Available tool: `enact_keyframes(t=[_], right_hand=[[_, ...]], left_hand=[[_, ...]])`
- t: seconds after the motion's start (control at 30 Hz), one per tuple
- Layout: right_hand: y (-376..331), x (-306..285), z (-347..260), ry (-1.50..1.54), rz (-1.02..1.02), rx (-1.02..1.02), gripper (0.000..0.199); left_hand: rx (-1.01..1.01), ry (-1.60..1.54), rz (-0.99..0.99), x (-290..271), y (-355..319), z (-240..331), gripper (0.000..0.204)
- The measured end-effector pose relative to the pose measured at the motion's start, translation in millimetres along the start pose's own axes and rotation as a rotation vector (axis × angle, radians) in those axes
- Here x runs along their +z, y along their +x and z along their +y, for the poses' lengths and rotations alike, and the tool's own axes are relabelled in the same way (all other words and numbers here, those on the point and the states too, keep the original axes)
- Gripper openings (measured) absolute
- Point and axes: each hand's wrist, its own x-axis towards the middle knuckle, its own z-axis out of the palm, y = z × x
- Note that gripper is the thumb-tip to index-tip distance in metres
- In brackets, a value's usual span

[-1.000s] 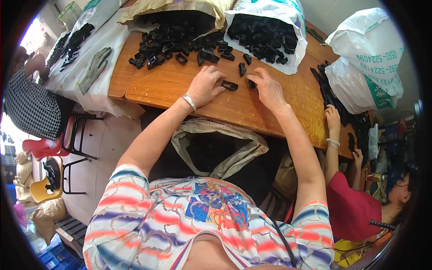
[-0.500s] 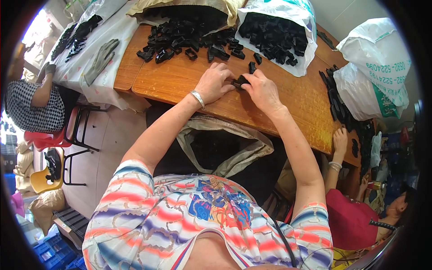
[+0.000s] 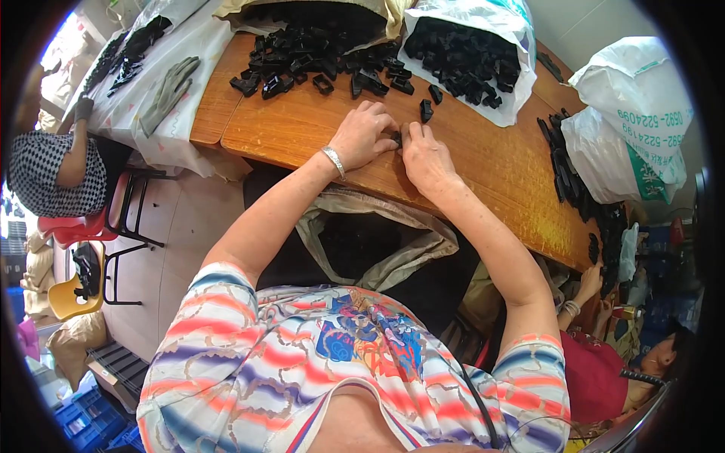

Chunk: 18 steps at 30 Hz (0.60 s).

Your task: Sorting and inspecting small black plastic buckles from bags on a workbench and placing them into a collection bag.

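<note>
Over the front part of the wooden table, my left hand (image 3: 365,137) and my right hand (image 3: 427,158) meet fingertip to fingertip. Between them they pinch a small black plastic part (image 3: 397,139), mostly covered by the fingers. Just beyond my right hand a loose black plastic piece (image 3: 427,111) stands on the wood, with another black piece (image 3: 436,93) behind it. Farther back is a heap of black plastic pieces (image 3: 298,64), spilling from a tan sack (image 3: 393,16). To its right a white bag (image 3: 521,90) lies open, full of similar black pieces.
Below the edge of the wooden table (image 3: 279,136), an open sack (image 3: 317,245) hangs before my lap, dark inside. At right are long black strips (image 3: 559,162), white bags (image 3: 634,113) and a co-worker in red (image 3: 596,370). Another person (image 3: 60,174) sits at left near grey gloves (image 3: 172,94).
My right hand has turned and closed in toward my left, covering more of the black part. At right, the co-worker's hand has moved down from the table edge.
</note>
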Motion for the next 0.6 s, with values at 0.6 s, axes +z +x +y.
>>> enact_keyframes(t=[0.6], right_hand=[[-106,-6,-75,0.735,-0.168,-0.172,0.032]], left_hand=[[0.183,0.038,0.085,16,52,11,0.032]])
